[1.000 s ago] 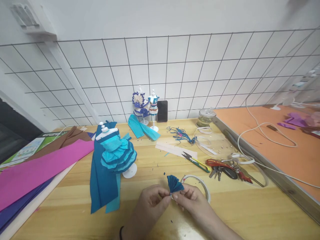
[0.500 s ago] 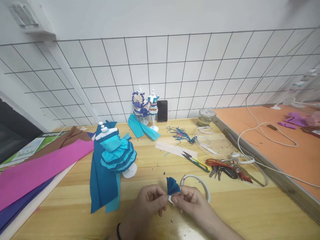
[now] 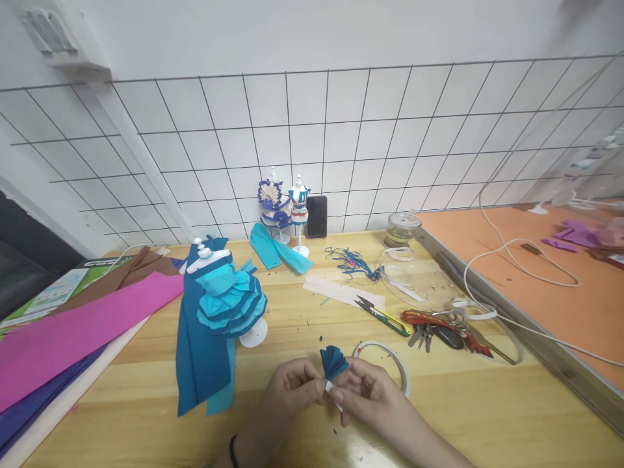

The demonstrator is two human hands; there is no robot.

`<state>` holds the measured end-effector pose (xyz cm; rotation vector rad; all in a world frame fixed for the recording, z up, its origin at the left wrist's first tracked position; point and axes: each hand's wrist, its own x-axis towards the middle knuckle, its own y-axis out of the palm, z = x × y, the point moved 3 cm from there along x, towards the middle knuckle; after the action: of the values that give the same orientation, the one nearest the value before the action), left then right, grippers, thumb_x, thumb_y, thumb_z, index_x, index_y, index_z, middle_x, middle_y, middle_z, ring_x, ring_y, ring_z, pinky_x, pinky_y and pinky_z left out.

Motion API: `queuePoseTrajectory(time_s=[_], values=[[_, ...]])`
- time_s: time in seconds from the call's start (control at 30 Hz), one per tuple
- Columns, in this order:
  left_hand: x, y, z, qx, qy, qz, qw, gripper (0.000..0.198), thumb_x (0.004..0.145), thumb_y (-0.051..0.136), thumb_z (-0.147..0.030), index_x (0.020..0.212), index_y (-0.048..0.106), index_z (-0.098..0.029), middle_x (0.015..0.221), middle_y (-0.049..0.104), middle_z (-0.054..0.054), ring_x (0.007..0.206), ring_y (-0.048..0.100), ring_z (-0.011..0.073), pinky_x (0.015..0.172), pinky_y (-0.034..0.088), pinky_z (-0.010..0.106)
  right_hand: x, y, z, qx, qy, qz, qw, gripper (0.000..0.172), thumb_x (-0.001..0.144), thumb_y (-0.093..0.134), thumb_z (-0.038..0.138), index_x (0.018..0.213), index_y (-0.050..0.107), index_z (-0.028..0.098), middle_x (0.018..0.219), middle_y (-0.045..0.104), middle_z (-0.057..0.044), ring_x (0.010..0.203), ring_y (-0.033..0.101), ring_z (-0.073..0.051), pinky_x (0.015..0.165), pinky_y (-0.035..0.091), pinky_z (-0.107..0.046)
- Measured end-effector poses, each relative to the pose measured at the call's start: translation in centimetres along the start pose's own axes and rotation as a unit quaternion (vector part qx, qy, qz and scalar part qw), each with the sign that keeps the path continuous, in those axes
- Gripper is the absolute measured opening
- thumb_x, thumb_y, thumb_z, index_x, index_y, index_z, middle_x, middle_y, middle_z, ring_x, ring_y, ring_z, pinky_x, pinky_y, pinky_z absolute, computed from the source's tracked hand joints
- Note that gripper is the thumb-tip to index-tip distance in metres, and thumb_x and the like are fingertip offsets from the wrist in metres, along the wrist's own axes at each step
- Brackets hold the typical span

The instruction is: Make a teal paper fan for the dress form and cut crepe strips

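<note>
A small pleated dark blue paper fan [image 3: 333, 361] is pinched at its base between both hands, low in the middle of the wooden table [image 3: 487, 416]. My left hand [image 3: 295, 388] pinches it from the left, and my right hand [image 3: 365, 391] pinches it from the right, where a bit of white tape shows under the fingers. A roll of clear tape [image 3: 387, 357] lies just behind my right hand. A miniature mannequin in a layered blue paper dress [image 3: 221, 296] stands to the left.
Pink, brown and purple paper sheets [image 3: 73, 331] lie at the left. Thread snips [image 3: 383, 315], keys [image 3: 439, 328], a glass jar [image 3: 400, 229], blue paper strips [image 3: 280, 253], two small dressed mannequins [image 3: 285, 208] and a phone [image 3: 316, 216] lie further back. An orange table [image 3: 560, 286] with a white cable adjoins on the right.
The blue fan has shifted slightly left and tilted in my fingers. Both hands have drawn a little nearer together, and a bit of white tape now shows beneath it.
</note>
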<state>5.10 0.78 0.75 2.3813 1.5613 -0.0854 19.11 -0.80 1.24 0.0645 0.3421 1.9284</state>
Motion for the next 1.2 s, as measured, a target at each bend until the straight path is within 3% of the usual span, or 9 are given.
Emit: queuePoseTrajectory(time_s=[0.27, 0.4, 0.47, 0.57, 0.67, 0.87, 1.2], values=[[0.2, -0.1, 0.7, -0.044, -0.006, -0.011, 0.999, 0.019, 0.066, 0.063, -0.026, 0.054, 0.053, -0.015, 0.053, 0.047, -0.002, 0.056, 0.042, 0.0113, 0.058, 0.032, 0.025, -0.4, -0.1, -0.6, -0.036, 0.019, -0.023, 0.999, 0.04, 0.069, 0.07, 0.034, 0.1, 0.052, 0.016, 0.076, 0.06, -0.002, 0.056, 0.053, -0.01, 0.053, 0.045, -0.025], [0.3, -0.2, 0.6, -0.056, -0.012, -0.024, 0.998, 0.019, 0.068, 0.061, -0.025, 0.055, 0.051, -0.016, 0.053, 0.045, -0.003, 0.054, 0.038, 0.01, 0.056, 0.03, 0.023, -0.7, -0.4, -1.1, -0.049, 0.039, -0.052, 0.997, 0.047, 0.068, 0.072, 0.026, 0.106, 0.046, 0.021, 0.06, 0.056, 0.006, 0.055, 0.052, -0.01, 0.052, 0.039, -0.021], [0.2, -0.3, 0.3, -0.049, 0.001, -0.039, 0.998, 0.019, 0.07, 0.06, -0.025, 0.056, 0.05, -0.016, 0.054, 0.044, -0.004, 0.056, 0.038, 0.0101, 0.057, 0.03, 0.023, -0.7, -0.5, -1.0, -0.018, 0.009, -0.069, 0.997, 0.04, 0.069, 0.071, 0.026, 0.099, 0.044, 0.024, 0.079, 0.06, 0.002, 0.064, 0.055, -0.011, 0.056, 0.04, -0.022], [0.1, -0.3, -0.4, 0.02, 0.028, -0.058, 0.998, 0.02, 0.073, 0.058, -0.026, 0.058, 0.05, -0.016, 0.057, 0.045, -0.003, 0.06, 0.04, 0.0113, 0.059, 0.031, 0.023, -0.6, -0.6, -0.5, -0.047, -0.055, -0.07, 0.995, 0.022, 0.072, 0.069, 0.027, 0.08, 0.048, 0.023, 0.11, 0.053, -0.005, 0.096, 0.053, -0.018, 0.078, 0.042, -0.028], [-0.2, 0.0, -0.8, 0.079, 0.045, -0.049, 0.995, 0.019, 0.075, 0.057, -0.027, 0.06, 0.05, -0.016, 0.06, 0.046, -0.002, 0.062, 0.041, 0.012, 0.06, 0.032, 0.024, -0.6, -0.6, -0.1, -0.129, -0.08, -0.049, 0.987, 0.014, 0.076, 0.063, 0.03, 0.072, 0.053, 0.022, 0.101, 0.056, -0.007, 0.114, 0.041, -0.022, 0.091, 0.035, -0.032], [-0.4, 0.1, -0.7, 0.083, 0.044, -0.025, 0.995, 0.02, 0.076, 0.055, -0.028, 0.06, 0.051, -0.016, 0.06, 0.046, -0.003, 0.061, 0.04, 0.0114, 0.059, 0.031, 0.023, -0.6, -0.5, 0.3, -0.141, -0.05, -0.054, 0.987, 0.02, 0.079, 0.058, 0.034, 0.065, 0.051, 0.022, 0.098, 0.055, -0.007, 0.109, 0.044, -0.022, 0.09, 0.035, -0.032], [-0.1, -0.6, -0.5, 0.063, 0.032, -0.05, 0.996, 0.02, 0.076, 0.056, -0.027, 0.059, 0.052, -0.016, 0.059, 0.048, -0.002, 0.062, 0.043, 0.0115, 0.061, 0.033, 0.022, -0.4, -0.7, 0.1, -0.059, -0.029, -0.05, 0.997, 0.023, 0.077, 0.062, 0.035, 0.061, 0.053, 0.02, 0.102, 0.055, -0.008, 0.102, 0.05, -0.021, 0.089, 0.036, -0.032]])
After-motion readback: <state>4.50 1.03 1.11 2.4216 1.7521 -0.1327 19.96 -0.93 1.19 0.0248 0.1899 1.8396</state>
